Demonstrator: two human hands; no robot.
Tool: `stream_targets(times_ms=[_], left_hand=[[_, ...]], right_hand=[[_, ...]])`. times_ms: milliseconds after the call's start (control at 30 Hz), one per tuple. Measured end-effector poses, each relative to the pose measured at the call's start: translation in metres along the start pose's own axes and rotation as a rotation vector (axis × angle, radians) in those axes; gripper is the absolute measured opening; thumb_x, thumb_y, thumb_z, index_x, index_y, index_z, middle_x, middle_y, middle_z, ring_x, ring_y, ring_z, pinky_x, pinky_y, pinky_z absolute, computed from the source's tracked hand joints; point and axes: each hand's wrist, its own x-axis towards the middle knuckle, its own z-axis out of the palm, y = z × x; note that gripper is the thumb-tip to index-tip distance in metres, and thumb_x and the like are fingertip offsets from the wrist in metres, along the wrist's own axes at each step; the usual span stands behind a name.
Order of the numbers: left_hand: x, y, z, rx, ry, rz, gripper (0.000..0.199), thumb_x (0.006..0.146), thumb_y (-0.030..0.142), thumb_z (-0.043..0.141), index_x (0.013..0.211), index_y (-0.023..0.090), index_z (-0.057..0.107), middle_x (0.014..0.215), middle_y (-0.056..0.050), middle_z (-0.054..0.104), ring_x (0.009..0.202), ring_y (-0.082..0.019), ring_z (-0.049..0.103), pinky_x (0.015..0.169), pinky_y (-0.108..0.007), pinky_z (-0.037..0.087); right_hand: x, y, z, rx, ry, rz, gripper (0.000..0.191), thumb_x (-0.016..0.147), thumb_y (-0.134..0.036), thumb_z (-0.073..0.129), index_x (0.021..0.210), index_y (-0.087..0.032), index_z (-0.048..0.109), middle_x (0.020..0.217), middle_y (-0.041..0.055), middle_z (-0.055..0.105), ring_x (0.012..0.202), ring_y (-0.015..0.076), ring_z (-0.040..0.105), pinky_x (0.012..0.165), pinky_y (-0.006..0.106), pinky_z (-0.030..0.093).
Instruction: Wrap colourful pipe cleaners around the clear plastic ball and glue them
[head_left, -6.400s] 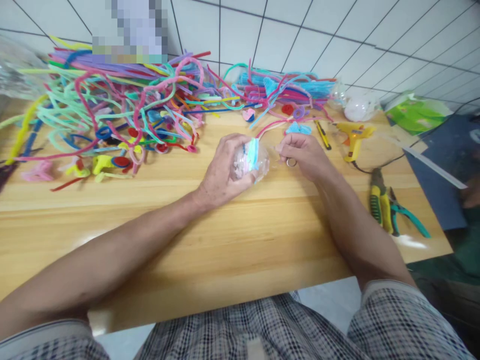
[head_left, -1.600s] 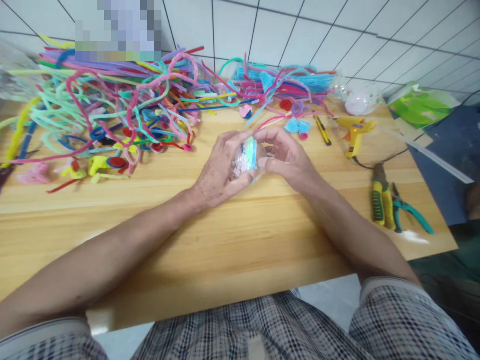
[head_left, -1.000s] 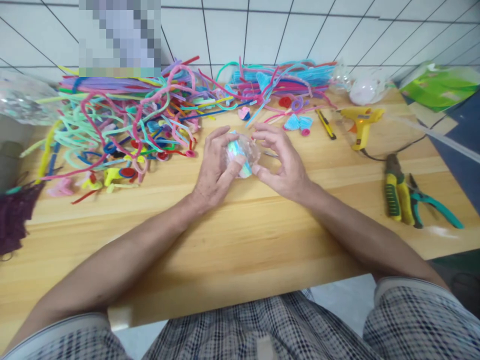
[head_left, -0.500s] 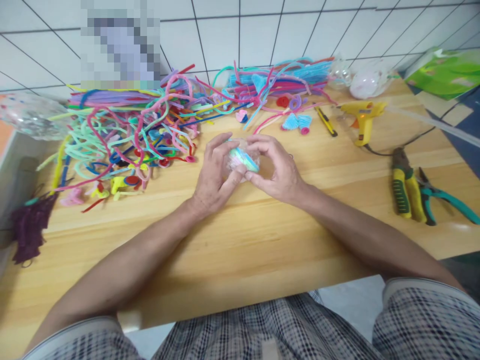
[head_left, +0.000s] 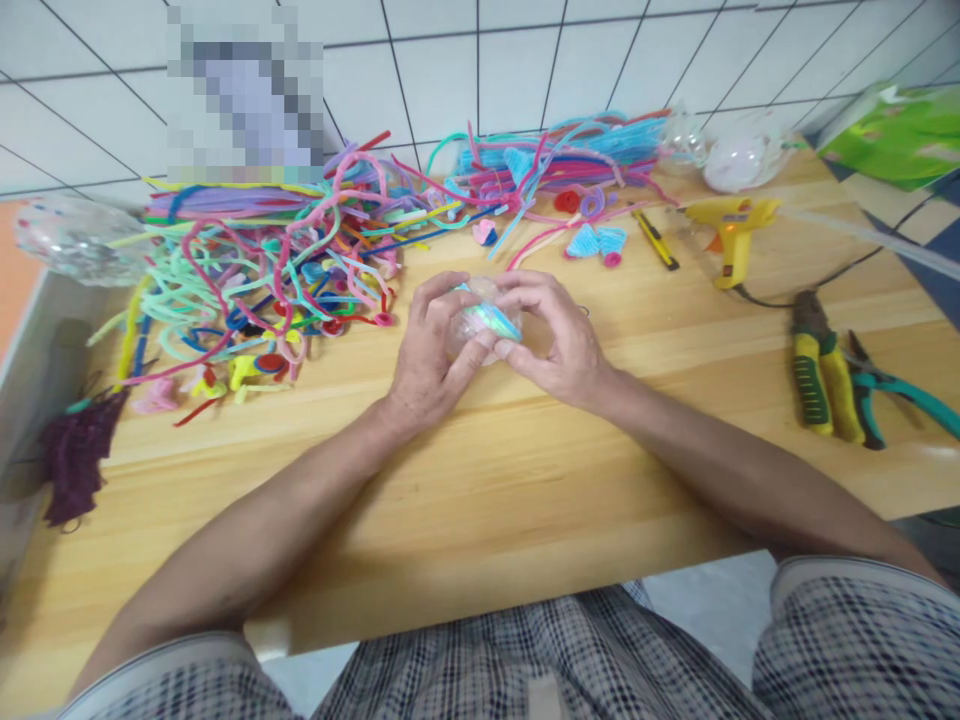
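In the middle of the frame, both hands cup a clear ball [head_left: 466, 328] above the table [head_left: 450, 500]. The left hand [head_left: 429, 350] is curled around its left side and the right hand [head_left: 561, 345] around its right, fingers on the far side, thumbs nearly meeting at the front. Neither hand is wide open; they share the hold.

A shiny blue-green strip [head_left: 496, 322] runs slantwise across the ball; whether it lies on the surface or inside cannot be told. It seems to be in place, and nothing else attached to the ball shows, though fingers hide much of it. The ball is not yet set down, so the handling looks unfinished; how much is left is unclear.

A blue bow [head_left: 596, 242] lies apart from the ball, toward the upper right. Further right, the cutter [head_left: 655, 240], glue gun [head_left: 733, 228] and pliers [head_left: 810, 385] lie out of hand.
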Motion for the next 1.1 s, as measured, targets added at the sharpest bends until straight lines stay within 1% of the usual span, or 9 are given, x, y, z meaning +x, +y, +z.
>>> stream_targets(times_ms=[167, 333, 400, 500, 567, 767, 833, 967, 1100], left_hand=[[-0.002, 0.000, 0.002, -0.012, 0.000, 0.000, 0.043, 0.121, 0.057, 0.059, 0.157, 0.034, 0.053, 0.158, -0.014, 0.064, 0.152, -0.034, 0.064, 0.130, -0.064, 0.055], [-0.005, -0.001, 0.004, -0.031, -0.008, -0.021, 0.066, 0.118, 0.062, 0.062, 0.172, 0.032, 0.039, 0.166, -0.017, 0.060, 0.160, -0.038, 0.059, 0.137, -0.064, 0.049], [-0.005, -0.002, 0.004, -0.024, -0.001, -0.017, 0.064, 0.118, 0.062, 0.062, 0.170, 0.031, 0.042, 0.166, -0.017, 0.060, 0.159, -0.037, 0.060, 0.136, -0.064, 0.049], [-0.003, -0.002, 0.003, -0.002, 0.009, 0.000, 0.054, 0.118, 0.059, 0.063, 0.163, 0.032, 0.049, 0.159, -0.016, 0.065, 0.151, -0.035, 0.065, 0.130, -0.063, 0.055], [-0.002, -0.002, 0.002, 0.017, 0.013, 0.003, 0.052, 0.117, 0.060, 0.063, 0.159, 0.032, 0.051, 0.155, -0.016, 0.066, 0.147, -0.034, 0.067, 0.126, -0.063, 0.058], [0.000, 0.001, 0.004, 0.015, 0.022, -0.010, 0.052, 0.117, 0.065, 0.061, 0.156, 0.031, 0.050, 0.152, -0.015, 0.066, 0.144, -0.035, 0.067, 0.125, -0.064, 0.058], [0.000, 0.002, 0.006, -0.006, 0.030, -0.023, 0.051, 0.118, 0.065, 0.060, 0.155, 0.033, 0.048, 0.151, -0.015, 0.065, 0.144, -0.034, 0.066, 0.125, -0.064, 0.058], [-0.001, 0.005, 0.010, -0.057, 0.028, -0.056, 0.047, 0.119, 0.064, 0.057, 0.154, 0.034, 0.046, 0.152, -0.014, 0.062, 0.145, -0.034, 0.063, 0.127, -0.065, 0.056], [-0.002, 0.005, 0.012, -0.076, 0.041, -0.043, 0.047, 0.119, 0.062, 0.056, 0.156, 0.034, 0.046, 0.152, -0.014, 0.060, 0.146, -0.034, 0.062, 0.128, -0.064, 0.055]], right_hand=[[0.003, -0.004, -0.003, 0.087, 0.003, 0.104, 0.026, 0.110, -0.048, 0.072, 0.129, -0.030, 0.075, 0.148, 0.0120, 0.075, 0.140, 0.0318, 0.072, 0.120, 0.057, 0.062], [0.003, -0.004, -0.002, 0.063, 0.018, 0.088, 0.023, 0.109, -0.047, 0.074, 0.125, -0.031, 0.075, 0.145, 0.0119, 0.076, 0.138, 0.0322, 0.072, 0.118, 0.056, 0.063], [0.002, -0.005, -0.001, 0.063, 0.024, 0.083, 0.023, 0.109, -0.045, 0.074, 0.126, -0.031, 0.075, 0.145, 0.0122, 0.077, 0.138, 0.0323, 0.072, 0.119, 0.057, 0.062], [0.001, -0.005, 0.000, 0.079, 0.032, 0.080, 0.023, 0.110, -0.045, 0.073, 0.128, -0.030, 0.075, 0.144, 0.0128, 0.076, 0.139, 0.0323, 0.072, 0.119, 0.057, 0.062], [0.001, -0.005, 0.000, 0.086, 0.030, 0.095, 0.024, 0.109, -0.046, 0.073, 0.128, -0.030, 0.075, 0.145, 0.0128, 0.076, 0.139, 0.0325, 0.072, 0.119, 0.057, 0.062], [0.004, -0.008, -0.002, 0.108, 0.040, 0.139, 0.025, 0.109, -0.052, 0.074, 0.120, -0.030, 0.077, 0.142, 0.0118, 0.077, 0.133, 0.0321, 0.074, 0.116, 0.056, 0.064], [0.005, -0.011, -0.002, 0.078, 0.044, 0.133, 0.020, 0.108, -0.049, 0.074, 0.117, -0.030, 0.077, 0.138, 0.0111, 0.079, 0.131, 0.0320, 0.075, 0.115, 0.057, 0.065], [0.006, -0.016, -0.001, -0.021, 0.070, 0.084, 0.010, 0.104, -0.035, 0.076, 0.114, -0.032, 0.076, 0.131, 0.0097, 0.082, 0.126, 0.0323, 0.076, 0.113, 0.057, 0.066], [0.007, -0.019, 0.000, -0.089, 0.086, 0.038, 0.015, 0.098, -0.027, 0.078, 0.112, -0.033, 0.075, 0.126, 0.0086, 0.083, 0.124, 0.0338, 0.077, 0.112, 0.058, 0.067]])
